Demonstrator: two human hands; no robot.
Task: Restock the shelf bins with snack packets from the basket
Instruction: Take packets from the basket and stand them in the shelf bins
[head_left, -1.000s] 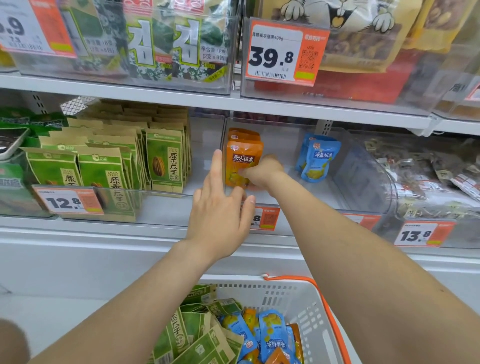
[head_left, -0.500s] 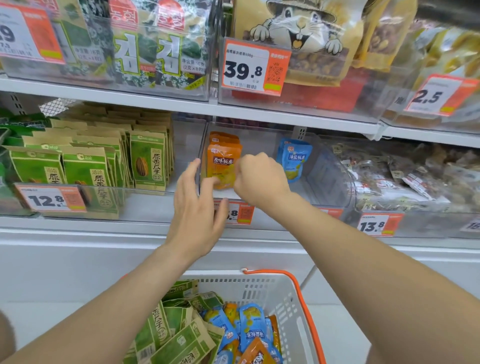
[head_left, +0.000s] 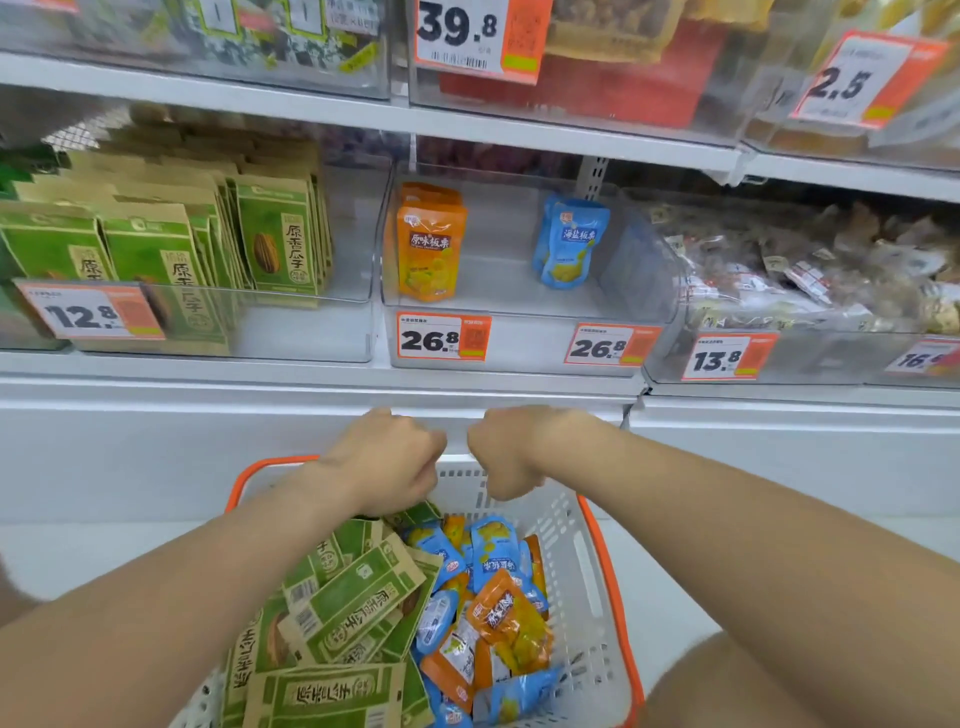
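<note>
left hand (head_left: 384, 457) over basket (head_left: 613, 597) far end, 12 o'clock, fingertips hidden down by green seed packets (head_left: 353, 603) so can't tell grip | right hand (head_left: 506, 454) beside it, fingers curled, empty afaict | orange chestnut packets (head_left: 430, 244) upright at 9 o'clock in clear bin (head_left: 519, 317), labels out for shoppers

The left hand (head_left: 384, 462) and right hand (head_left: 501, 457) show only their backs; the fingers curl under out of sight, so a grip cannot be told. The basket (head_left: 571, 535) runs off the bottom edge. The rightmost price tag (head_left: 924, 358) is cut off after 16. Its small print blurs.
</note>
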